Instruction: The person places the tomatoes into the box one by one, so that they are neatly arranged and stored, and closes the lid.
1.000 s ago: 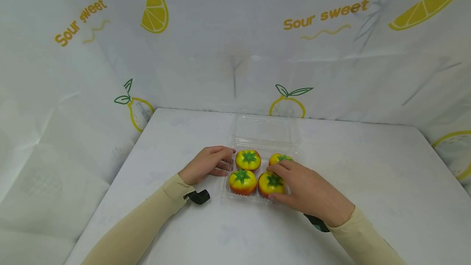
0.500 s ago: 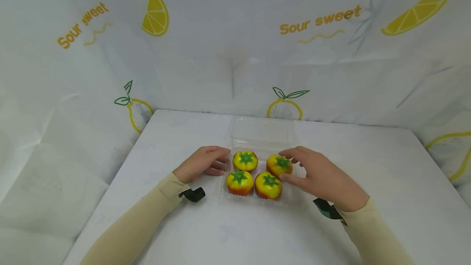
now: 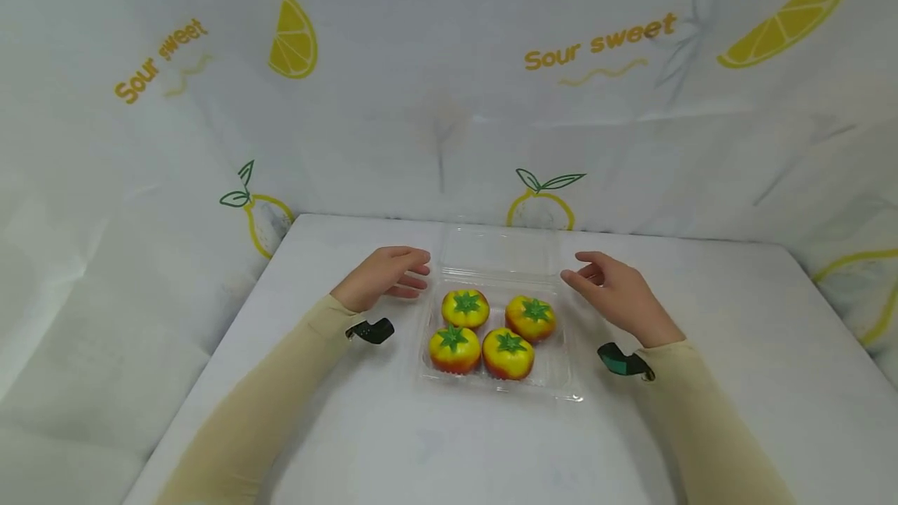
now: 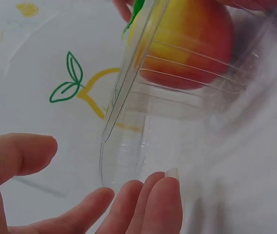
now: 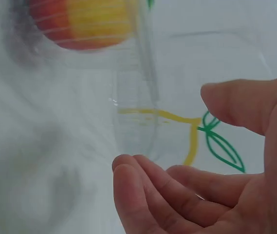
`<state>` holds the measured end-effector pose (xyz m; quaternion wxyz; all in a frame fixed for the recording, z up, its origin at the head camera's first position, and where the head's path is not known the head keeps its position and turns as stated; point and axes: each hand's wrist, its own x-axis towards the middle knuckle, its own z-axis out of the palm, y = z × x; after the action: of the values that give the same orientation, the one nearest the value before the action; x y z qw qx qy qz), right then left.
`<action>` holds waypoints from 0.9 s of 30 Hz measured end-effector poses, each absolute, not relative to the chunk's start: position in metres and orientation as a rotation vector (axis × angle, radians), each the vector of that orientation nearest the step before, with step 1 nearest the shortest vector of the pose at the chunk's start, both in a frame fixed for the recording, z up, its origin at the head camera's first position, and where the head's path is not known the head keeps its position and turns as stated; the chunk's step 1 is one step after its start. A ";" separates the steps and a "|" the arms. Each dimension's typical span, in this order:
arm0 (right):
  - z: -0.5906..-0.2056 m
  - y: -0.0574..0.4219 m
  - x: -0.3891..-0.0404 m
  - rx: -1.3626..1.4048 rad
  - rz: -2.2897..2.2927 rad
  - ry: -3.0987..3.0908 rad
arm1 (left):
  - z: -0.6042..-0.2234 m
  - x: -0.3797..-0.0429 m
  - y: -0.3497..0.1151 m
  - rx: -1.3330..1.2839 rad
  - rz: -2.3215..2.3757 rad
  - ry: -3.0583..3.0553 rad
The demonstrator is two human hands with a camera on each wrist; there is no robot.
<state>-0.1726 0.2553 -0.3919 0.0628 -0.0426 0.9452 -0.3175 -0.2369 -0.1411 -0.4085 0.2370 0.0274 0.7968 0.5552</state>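
Note:
Several round yellow-and-red fruits with green star-shaped tops sit in the base of a clear plastic clamshell box. Its transparent lid is folded back, away from the person. My left hand is beside the lid's left edge near the hinge, thumb and fingers apart and holding nothing. On the opposite side, my right hand is near the lid's right edge, its fingers bent gently with nothing between them. Both wrist views show a gap between thumb and fingers, with the clear plastic just past the fingertips.
A white cloth-covered table lies under the box. Behind it hangs a white backdrop printed with lemons and orange lettering. Each wrist wears a dark strap-like mount.
The right hand has left the front-right fruit, passed the back-right one and moved to the lid's right side. The left hand has shifted slightly back along the box. The back-right fruit is now uncovered.

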 end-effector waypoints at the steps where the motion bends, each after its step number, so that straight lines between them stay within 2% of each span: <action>1: -0.395 0.255 -0.175 -0.117 -0.982 2.831 | -0.410 -0.239 -0.139 0.069 1.535 2.170; 10: -0.417 0.248 -0.181 -0.150 -1.105 2.729 | -0.421 -0.234 -0.128 0.016 1.634 2.092; 27: -0.417 0.250 -0.180 -0.122 -1.158 2.794 | -0.417 -0.234 -0.123 0.057 1.654 2.105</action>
<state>-0.1798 0.2502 -0.4165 0.0573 -0.0403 0.9215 -0.3819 -0.2345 -0.1233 -0.4168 0.2298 0.0206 0.7651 0.6011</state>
